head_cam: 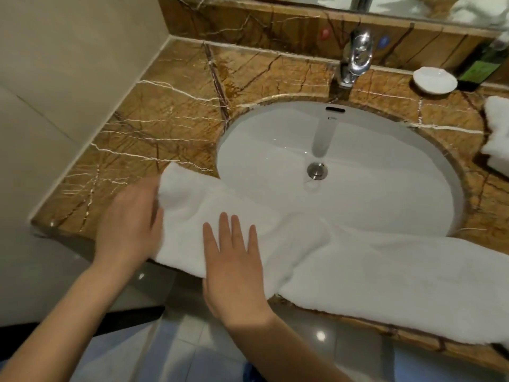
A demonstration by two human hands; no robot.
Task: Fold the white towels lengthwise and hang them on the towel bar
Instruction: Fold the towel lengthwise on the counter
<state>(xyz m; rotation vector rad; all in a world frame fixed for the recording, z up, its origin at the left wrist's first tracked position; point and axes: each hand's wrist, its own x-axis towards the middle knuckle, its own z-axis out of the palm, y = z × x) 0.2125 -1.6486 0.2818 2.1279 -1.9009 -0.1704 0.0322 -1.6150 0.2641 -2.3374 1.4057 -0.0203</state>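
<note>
One white towel (pixel 344 260) drapes across the sink (pixel 275 139).

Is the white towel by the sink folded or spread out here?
Folded, it seems: the towel lies as a long narrow band along the counter front edge, partly over the sink, its left end doubled thick.

The towel (pixel 358 266) runs off the right edge; left hand (pixel 129 224) blurred.
</note>
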